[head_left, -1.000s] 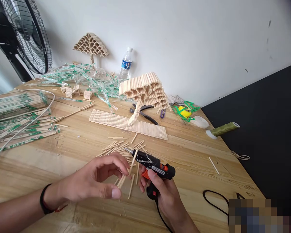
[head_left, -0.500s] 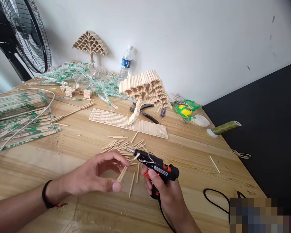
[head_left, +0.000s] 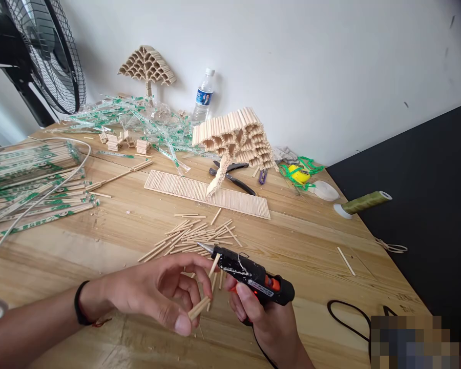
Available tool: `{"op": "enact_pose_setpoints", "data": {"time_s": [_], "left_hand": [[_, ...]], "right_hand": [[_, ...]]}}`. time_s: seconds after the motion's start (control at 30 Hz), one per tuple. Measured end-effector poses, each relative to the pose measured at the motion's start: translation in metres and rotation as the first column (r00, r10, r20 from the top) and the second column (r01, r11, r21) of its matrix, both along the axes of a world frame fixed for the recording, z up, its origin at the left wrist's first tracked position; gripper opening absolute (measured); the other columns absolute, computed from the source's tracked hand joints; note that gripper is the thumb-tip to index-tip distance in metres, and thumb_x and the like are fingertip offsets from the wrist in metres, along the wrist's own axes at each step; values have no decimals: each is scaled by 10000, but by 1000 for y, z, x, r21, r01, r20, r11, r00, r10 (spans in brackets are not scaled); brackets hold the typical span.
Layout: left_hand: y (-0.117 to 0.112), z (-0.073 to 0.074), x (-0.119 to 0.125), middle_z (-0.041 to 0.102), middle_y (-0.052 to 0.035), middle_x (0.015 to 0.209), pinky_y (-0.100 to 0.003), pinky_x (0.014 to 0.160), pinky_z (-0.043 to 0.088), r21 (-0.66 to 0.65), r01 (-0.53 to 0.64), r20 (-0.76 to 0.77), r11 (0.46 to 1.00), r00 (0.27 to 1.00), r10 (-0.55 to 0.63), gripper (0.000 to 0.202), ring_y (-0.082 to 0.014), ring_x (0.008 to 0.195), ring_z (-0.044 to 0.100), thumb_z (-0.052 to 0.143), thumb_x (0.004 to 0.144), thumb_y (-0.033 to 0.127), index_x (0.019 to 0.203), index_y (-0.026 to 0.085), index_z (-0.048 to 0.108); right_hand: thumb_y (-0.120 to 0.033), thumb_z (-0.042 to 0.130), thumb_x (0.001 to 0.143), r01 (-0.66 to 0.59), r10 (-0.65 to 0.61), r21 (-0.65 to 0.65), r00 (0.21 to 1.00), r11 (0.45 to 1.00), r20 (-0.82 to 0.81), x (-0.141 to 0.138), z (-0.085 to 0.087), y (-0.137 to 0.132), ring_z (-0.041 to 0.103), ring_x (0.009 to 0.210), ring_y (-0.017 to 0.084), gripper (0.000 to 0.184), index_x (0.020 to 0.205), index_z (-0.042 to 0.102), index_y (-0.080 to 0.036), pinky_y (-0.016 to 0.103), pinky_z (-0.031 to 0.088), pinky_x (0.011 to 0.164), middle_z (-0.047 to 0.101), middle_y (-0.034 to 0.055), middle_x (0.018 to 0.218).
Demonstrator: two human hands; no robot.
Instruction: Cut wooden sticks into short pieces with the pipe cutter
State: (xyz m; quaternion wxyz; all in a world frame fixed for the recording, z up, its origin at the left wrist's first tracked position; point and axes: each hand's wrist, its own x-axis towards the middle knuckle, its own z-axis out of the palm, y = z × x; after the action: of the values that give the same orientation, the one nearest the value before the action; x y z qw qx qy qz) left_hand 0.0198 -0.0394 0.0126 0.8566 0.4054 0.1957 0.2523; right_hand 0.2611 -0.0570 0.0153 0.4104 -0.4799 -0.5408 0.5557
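My right hand (head_left: 267, 320) grips a black and orange glue gun (head_left: 249, 274), its metal nozzle pointing left just above the table. My left hand (head_left: 159, 294) is pinched on short wooden sticks (head_left: 198, 307) held between thumb and fingers, close to the nozzle; another stick (head_left: 214, 265) stands up at the fingertips beside the gun. A black band is on my left wrist. Beyond the hands lies a loose pile of cut sticks (head_left: 194, 236).
A stick-built tree (head_left: 232, 141) stands on a flat stick mat (head_left: 207, 192). Pliers (head_left: 232, 177), a water bottle (head_left: 203, 97), a second tree model (head_left: 148, 64), wrapped chopsticks (head_left: 30, 184), a green thread spool (head_left: 363, 202), a fan (head_left: 42, 51) and a black cable (head_left: 349, 320) surround them.
My left hand has drawn back toward me and curled tighter on the sticks. The glue gun moved slightly right and lower. The view shifted a little.
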Motion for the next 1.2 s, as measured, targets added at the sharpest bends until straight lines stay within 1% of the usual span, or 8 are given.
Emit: {"op": "enact_pose_setpoints", "data": {"time_s": [0.17, 0.37, 0.53, 0.63, 0.73, 0.83, 0.97, 1.2], "left_hand": [[2, 1, -1, 634, -36, 1156, -263, 776, 462, -33, 19, 27, 999, 999, -18, 676, -143, 870, 640, 1047, 618, 309, 1176, 214, 678], [1, -3, -2, 643, -42, 1186, -279, 822, 482, -45, 17, 88, 999, 996, -13, 706, -157, 924, 677, 1038, 643, 267, 1233, 216, 653], [1, -4, -2, 620, -51, 1202, -321, 920, 487, -27, -17, 115, 999, 993, 20, 599, -227, 1097, 698, 980, 756, 350, 1235, 212, 648], [1, -5, -3, 615, -47, 1210, -357, 961, 489, -12, -30, 129, 999, 991, 31, 656, -246, 1119, 714, 974, 766, 353, 1300, 243, 609], [1, -5, -3, 601, -48, 1238, -388, 987, 480, 61, -60, 106, 996, 993, 53, 707, -262, 1155, 706, 966, 771, 310, 1348, 270, 560], [0, -1, -3, 600, -43, 1220, -381, 988, 468, 188, -105, 2, 977, 994, 107, 551, -237, 1163, 669, 909, 824, 247, 1261, 256, 574], [1, 4, -2, 588, -43, 1157, -368, 1004, 474, 421, -124, -143, 899, 969, 201, 362, -205, 1105, 627, 870, 829, 176, 1117, 216, 655], [3, 9, -4, 620, -75, 1202, -396, 1053, 484, 532, -101, -155, 841, 964, 214, 379, -247, 1172, 604, 889, 815, 227, 1156, 231, 723]], "right_hand": [[-636, 683, 946, 24, -24, 6, 999, 1000, 30, 0, -1, 1, 381, 475, 100, 479, 792, 669, -182, 262, 339, 484, 439, -49, 553], [-624, 688, 943, 74, -77, 57, 996, 996, 53, 0, 2, 3, 391, 489, 101, 475, 771, 669, -182, 261, 346, 467, 511, -16, 623], [-593, 697, 948, 72, -78, 85, 994, 994, 74, 1, 5, 6, 398, 488, 103, 445, 769, 660, -187, 261, 328, 481, 488, -34, 575], [-600, 712, 931, 83, -89, 73, 993, 994, 73, 1, 5, 8, 410, 493, 100, 444, 782, 658, -185, 262, 331, 492, 520, -30, 601], [-621, 713, 921, 84, -84, 16, 995, 996, 44, 1, 6, 9, 406, 484, 94, 457, 808, 655, -183, 256, 347, 497, 503, -46, 586], [-639, 716, 912, 62, -62, -36, 998, 997, -4, 2, 8, 10, 430, 491, 101, 467, 852, 668, -178, 255, 375, 512, 490, -56, 558], [-618, 736, 908, 37, -41, -61, 997, 997, -59, 6, 10, 10, 424, 493, 93, 444, 898, 667, -180, 250, 343, 505, 503, -52, 587], [-592, 780, 887, -16, 4, -112, 995, 994, -103, 5, 14, 9, 413, 514, 77, 427, 910, 665, -181, 233, 349, 495, 490, -53, 648]]}}
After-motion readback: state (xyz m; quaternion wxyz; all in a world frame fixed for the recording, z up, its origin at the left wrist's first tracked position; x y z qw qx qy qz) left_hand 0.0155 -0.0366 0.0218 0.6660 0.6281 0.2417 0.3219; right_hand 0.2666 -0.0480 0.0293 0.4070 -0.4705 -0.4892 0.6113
